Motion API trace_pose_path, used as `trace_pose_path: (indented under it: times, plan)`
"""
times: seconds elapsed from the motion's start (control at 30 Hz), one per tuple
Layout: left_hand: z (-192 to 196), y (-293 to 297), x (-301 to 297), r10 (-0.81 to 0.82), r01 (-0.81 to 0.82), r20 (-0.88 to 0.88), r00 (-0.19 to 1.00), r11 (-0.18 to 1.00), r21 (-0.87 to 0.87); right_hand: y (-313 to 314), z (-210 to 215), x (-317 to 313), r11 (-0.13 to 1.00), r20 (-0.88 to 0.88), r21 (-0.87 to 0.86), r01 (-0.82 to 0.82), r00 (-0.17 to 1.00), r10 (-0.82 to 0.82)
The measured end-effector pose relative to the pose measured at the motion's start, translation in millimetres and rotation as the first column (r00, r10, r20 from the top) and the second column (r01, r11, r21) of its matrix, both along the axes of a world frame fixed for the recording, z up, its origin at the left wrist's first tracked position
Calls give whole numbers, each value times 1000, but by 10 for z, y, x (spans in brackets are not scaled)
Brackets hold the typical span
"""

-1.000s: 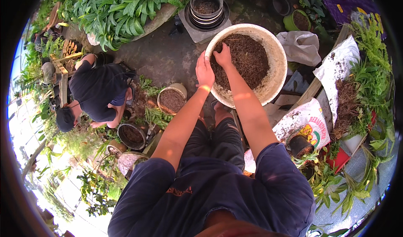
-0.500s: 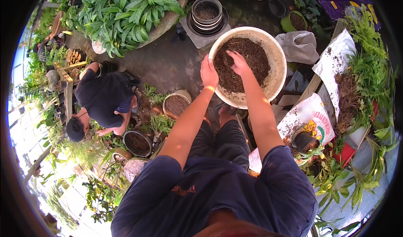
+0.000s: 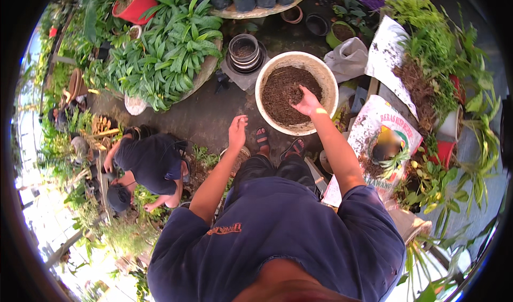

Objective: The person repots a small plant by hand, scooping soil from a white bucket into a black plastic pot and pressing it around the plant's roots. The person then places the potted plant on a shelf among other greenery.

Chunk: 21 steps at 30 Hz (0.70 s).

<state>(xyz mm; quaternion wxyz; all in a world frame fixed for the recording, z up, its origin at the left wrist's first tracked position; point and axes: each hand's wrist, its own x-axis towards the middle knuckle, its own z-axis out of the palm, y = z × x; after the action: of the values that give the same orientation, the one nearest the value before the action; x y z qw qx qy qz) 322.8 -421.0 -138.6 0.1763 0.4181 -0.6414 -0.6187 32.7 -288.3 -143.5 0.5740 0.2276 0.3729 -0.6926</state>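
Observation:
A large round off-white tub [image 3: 327, 83] stands in front of me, its bottom covered with dark brown potting soil [image 3: 280, 93]. My right hand [image 3: 307, 103] reaches in over the near right rim, fingers curled round a clump of that soil. Clear of the tub, my left hand [image 3: 238, 133] hovers to its lower left, fingers loosely bent and apart, with nothing in them.
On the left a person in dark clothes [image 3: 149, 160] bends down among plants. Stacked black pots [image 3: 244, 53] stand beyond the tub's left side. Right of me lie a printed sack [image 3: 374, 125] and a soil-smeared white sack [image 3: 387, 45]. Broad-leaved plants [image 3: 171, 51] fill the far left.
My left hand has let go of the tub's rim and drawn back toward me. My right hand, spread over the soil before, is now curled round some. The view has shifted.

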Motion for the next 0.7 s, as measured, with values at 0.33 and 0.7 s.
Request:
trace_pose_path:
  times: [0.33,0.7]
  plan:
    - [570,-210,-619,-211,210,-127,969,977,-27,697,540,87,897,78,-165,411,912,-403]
    - [751,1458,-1802,-909,893,-43,415,415,-176,2990,1568,984,527,-37,-319,788,545,-838]
